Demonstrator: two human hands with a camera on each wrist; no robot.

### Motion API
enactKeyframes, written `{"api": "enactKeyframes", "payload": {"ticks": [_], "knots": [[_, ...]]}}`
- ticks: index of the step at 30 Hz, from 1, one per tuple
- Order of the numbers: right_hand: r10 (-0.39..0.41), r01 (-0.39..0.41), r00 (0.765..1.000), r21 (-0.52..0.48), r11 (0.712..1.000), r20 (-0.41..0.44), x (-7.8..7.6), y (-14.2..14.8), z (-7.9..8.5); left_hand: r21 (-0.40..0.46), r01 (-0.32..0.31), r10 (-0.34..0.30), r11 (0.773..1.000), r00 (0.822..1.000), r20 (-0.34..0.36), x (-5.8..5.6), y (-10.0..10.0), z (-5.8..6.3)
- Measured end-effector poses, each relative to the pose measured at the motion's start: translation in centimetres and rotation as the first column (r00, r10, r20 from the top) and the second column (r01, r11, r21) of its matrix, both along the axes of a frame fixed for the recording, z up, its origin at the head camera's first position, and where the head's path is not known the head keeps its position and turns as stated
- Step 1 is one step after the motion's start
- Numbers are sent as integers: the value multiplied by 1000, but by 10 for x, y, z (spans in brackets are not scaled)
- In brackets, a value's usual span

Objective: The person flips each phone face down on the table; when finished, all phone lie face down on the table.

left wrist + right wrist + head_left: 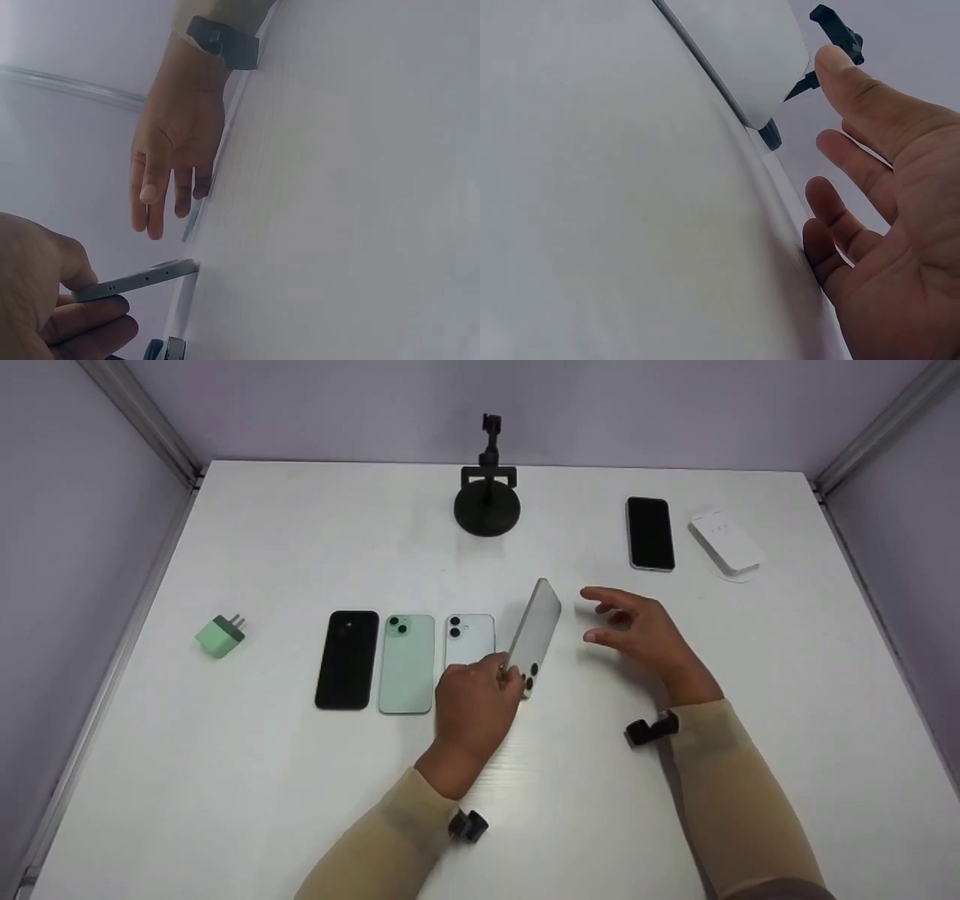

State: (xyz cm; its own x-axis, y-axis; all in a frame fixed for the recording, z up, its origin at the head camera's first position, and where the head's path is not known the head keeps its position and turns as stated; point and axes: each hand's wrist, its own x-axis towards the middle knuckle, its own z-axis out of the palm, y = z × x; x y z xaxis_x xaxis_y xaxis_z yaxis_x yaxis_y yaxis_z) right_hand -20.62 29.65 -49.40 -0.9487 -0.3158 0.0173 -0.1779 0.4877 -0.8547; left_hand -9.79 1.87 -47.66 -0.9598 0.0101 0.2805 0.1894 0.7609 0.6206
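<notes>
A pale-grey, flat, rectangular smartphone (538, 628) with round dark lenses was pinched near its left edge, toward its near end, between the thumb and curled fingers of the left hand (475, 709). It was held tilted over the white tabletop (570, 810). The right hand (636, 636) was positioned to the right, thumb and loosely bent fingers spread apart, nothing gripped, the pale-grey smartphone untouched by its fingertips. A white two-lens smartphone (470, 639) was partly covered by the left hand.
</notes>
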Motion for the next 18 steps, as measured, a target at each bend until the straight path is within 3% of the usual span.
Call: {"api": "enactKeyframes", "payload": {"ticks": [7, 18], "knots": [[26, -27, 1000, 59, 998, 6, 0, -6, -1, 63, -40, 35, 997, 997, 70, -4, -7, -4], [24, -26, 999, 85, 996, 21, 1, -7, -2, 243, -57, 17, 968, 986, 165, -5, -10, -2]]}}
